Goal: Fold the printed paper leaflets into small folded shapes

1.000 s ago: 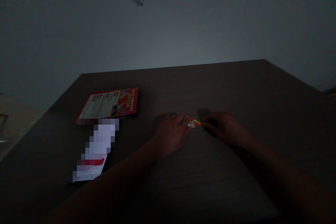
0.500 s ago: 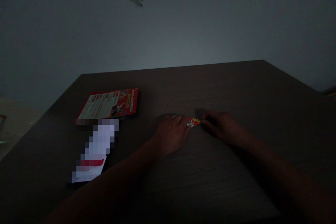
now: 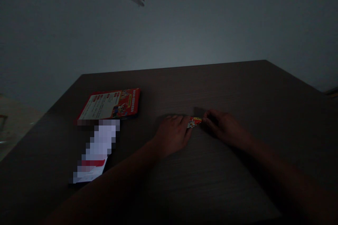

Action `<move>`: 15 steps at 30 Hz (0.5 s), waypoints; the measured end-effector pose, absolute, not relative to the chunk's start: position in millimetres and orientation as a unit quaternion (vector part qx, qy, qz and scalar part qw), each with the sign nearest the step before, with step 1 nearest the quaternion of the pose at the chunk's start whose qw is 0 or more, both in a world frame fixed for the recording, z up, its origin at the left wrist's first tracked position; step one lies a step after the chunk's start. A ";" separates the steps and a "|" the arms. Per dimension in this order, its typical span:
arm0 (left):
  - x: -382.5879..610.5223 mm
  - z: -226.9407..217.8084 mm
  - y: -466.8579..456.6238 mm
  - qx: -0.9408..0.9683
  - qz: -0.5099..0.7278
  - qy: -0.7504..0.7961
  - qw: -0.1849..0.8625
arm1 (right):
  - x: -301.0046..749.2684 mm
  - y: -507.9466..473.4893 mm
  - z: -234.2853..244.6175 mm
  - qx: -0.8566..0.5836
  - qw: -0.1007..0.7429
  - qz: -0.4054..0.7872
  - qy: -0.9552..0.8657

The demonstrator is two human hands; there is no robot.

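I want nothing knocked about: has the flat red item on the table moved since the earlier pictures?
No: the flat red item shows no shift either way against the table's far left corner.

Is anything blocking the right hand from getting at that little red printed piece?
Nothing visible blocks it: the right hand appears to pinch one tip of the red printed piece. The left hand lies over the opposite end, not between them.
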State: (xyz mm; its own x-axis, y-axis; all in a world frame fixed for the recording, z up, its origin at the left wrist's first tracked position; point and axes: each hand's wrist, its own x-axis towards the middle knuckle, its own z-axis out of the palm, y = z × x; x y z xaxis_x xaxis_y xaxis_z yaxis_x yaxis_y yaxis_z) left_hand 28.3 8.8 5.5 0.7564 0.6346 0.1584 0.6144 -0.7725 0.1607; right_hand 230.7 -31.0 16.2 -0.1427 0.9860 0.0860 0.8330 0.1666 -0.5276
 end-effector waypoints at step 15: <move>28.0 2.6 11.2 0.929 0.118 0.345 0.067 | 227.6 -30.0 11.9 -0.592 0.275 0.181 -0.736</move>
